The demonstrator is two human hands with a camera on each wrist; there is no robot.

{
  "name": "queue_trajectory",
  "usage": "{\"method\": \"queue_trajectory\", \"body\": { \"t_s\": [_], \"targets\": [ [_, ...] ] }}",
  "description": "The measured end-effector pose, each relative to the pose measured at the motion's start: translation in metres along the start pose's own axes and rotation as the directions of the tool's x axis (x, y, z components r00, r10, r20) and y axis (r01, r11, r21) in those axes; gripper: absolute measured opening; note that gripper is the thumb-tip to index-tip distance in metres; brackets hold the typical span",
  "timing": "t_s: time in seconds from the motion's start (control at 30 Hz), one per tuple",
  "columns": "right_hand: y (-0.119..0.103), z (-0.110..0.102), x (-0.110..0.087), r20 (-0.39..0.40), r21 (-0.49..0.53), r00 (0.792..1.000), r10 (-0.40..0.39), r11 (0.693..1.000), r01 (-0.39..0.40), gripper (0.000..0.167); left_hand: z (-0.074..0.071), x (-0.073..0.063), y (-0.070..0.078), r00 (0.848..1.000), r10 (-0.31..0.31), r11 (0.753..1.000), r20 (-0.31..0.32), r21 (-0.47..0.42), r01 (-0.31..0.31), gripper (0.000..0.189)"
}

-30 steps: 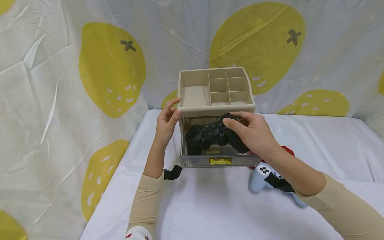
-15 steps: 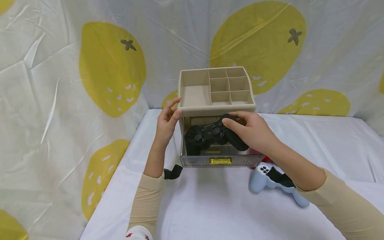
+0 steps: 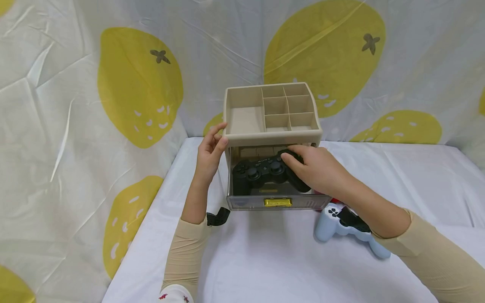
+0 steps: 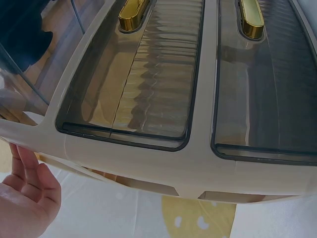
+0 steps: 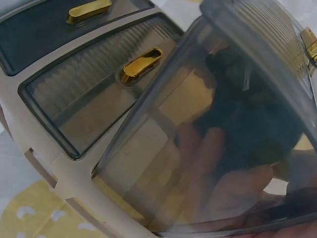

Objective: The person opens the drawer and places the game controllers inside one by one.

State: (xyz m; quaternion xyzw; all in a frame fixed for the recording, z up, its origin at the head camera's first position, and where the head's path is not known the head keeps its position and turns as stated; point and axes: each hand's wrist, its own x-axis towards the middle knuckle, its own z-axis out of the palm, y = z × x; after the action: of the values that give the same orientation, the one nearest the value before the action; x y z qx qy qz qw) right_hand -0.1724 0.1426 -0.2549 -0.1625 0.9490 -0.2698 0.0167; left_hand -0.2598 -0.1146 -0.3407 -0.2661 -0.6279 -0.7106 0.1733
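Note:
A black game controller (image 3: 264, 169) lies low inside the pulled-out clear drawer (image 3: 246, 204) of a beige desktop organizer (image 3: 273, 138). My right hand (image 3: 322, 170) holds its right grip, thumb on top. The right wrist view shows the hand and the dark controller (image 5: 247, 124) blurred through the drawer's clear wall. My left hand (image 3: 210, 153) rests against the organizer's left side, just under the beige top. In the left wrist view its fingertips (image 4: 29, 161) touch the beige frame (image 4: 94, 153).
A light blue controller (image 3: 342, 227) lies on the white cloth at right, with a red thing (image 3: 335, 201) partly hidden behind it. Shut drawers with gold handles (image 4: 252, 20) show in the left wrist view. A lemon-print curtain (image 3: 219, 54) hangs close behind the organizer.
The black controller's right end has sunk a little deeper into the drawer, and my right hand has gone down with it. My left hand stays in place.

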Motion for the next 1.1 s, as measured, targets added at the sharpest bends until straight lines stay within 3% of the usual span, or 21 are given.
{"method": "queue_trajectory", "body": {
  "t_s": [0.23,0.7,0.93,1.03,1.1],
  "targets": [
    [-0.001,0.006,0.001,-0.025,-0.121,1.000,-0.009,0.993,0.006,0.031,0.001,0.000,0.001,1.000,-0.009,1.000,-0.008,0.006,0.009,0.079],
    [-0.002,0.012,0.000,-0.096,-0.199,0.994,-0.056,0.979,0.035,0.034,0.001,-0.001,0.000,1.000,0.001,1.000,0.009,-0.017,-0.001,0.072],
    [-0.005,0.012,-0.012,-0.152,-0.238,0.985,-0.084,0.970,0.047,0.033,0.001,-0.001,0.001,1.000,0.012,1.000,0.016,-0.025,-0.012,0.065],
    [-0.007,0.012,-0.023,-0.261,-0.223,0.955,-0.142,0.971,0.084,0.023,0.001,-0.001,0.001,1.000,0.013,1.000,0.011,-0.021,-0.013,0.070],
    [-0.007,0.013,-0.033,-0.381,-0.181,0.904,-0.193,0.975,0.131,0.016,0.000,-0.001,0.001,1.000,0.010,1.000,0.010,-0.020,-0.010,0.072]
  ]
}}
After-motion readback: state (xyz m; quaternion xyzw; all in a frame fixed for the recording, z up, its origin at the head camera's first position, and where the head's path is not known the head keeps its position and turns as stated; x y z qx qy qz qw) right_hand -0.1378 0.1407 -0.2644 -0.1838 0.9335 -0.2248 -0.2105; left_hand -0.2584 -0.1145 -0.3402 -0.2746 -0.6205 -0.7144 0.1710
